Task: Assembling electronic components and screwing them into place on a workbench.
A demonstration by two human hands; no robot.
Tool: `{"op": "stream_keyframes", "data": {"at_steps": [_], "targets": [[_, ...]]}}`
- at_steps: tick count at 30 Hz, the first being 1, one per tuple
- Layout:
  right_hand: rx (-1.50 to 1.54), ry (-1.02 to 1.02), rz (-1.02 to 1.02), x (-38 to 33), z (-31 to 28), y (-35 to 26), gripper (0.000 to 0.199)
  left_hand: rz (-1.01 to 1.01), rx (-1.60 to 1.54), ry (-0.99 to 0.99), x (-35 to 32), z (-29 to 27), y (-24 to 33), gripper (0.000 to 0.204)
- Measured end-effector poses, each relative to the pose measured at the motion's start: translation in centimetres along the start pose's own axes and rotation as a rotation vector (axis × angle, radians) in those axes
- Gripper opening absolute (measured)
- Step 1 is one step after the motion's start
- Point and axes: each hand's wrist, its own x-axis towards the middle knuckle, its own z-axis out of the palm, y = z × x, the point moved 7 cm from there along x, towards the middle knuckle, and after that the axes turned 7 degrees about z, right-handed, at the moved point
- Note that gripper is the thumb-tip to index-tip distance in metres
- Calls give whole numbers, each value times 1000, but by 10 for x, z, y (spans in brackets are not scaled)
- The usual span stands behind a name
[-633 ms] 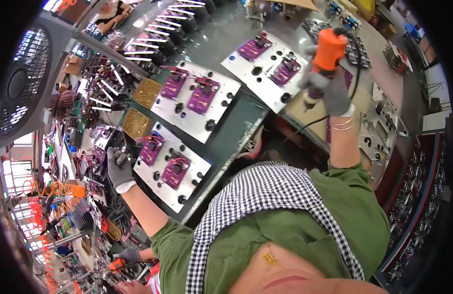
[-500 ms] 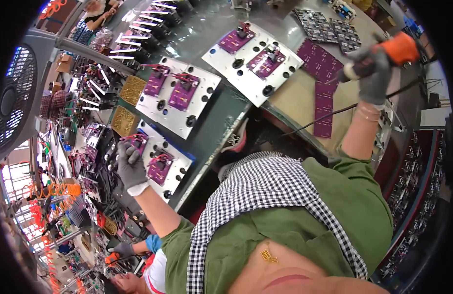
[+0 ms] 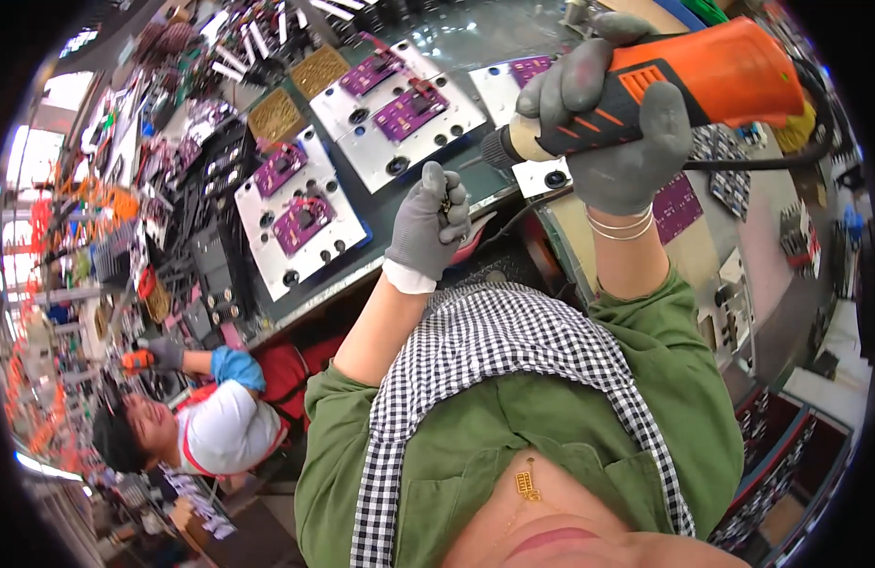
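Your right hand, in a grey glove, is wrapped tight around the orange and black electric screwdriver up at about one o'clock in the view. The tool lies nearly level, its pale nose and bit pointing toward nine o'clock, and its black cord trails off toward three o'clock. Thin bangles sit on that wrist, just at six o'clock from the glove.

Your left hand, also in a grey glove, is raised near the centre of the view, at about eight o'clock from the screwdriver's tip and a little apart from it. Its fingers are curled in and pinch some small dark bits, likely screws, between thumb and fingertips; they are too small to name with certainty.

At ten o'clock from your left hand a metal fixture plate carries two purple circuit boards. A second plate with purple boards lies at twelve o'clock from that hand, on the dark workbench. Two gold mesh squares rest at eleven o'clock, beyond the plates.

At eight o'clock, low in the view, a co-worker in a white top holds another orange tool in a gloved hand.
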Motion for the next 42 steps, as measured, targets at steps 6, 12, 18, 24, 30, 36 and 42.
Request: {"op": "stream_keyframes", "data": {"at_steps": [6, 12, 18, 24, 30, 36, 42], "targets": [[121, -234, 7, 14, 50, 37, 60, 107, -62, -11, -29, -17, 35, 43], [102, -181, 37, 26, 91, 71, 55, 138, -72, -21, -37, -43, 77, 41], [23, -45, 41, 25, 130, 117, 34, 147, -51, 21, -42, -96, 112, 35], [-53, -116, 188, 7, 162, 186, 64, 107, 19, 41, -51, -158, 126, 36], [-182, 156, 208, 27, 131, 243, 44, 447, 1035, 406, -57, -243, 188, 35], [-207, 204, 404, 41, 104, 322, 40, 82, 2159, 254, -17, -252, 165, 57], [-302, 168, 423, 42, 97, 350, 42, 172, 2198, 182, -7, -253, 169, 50]]}}
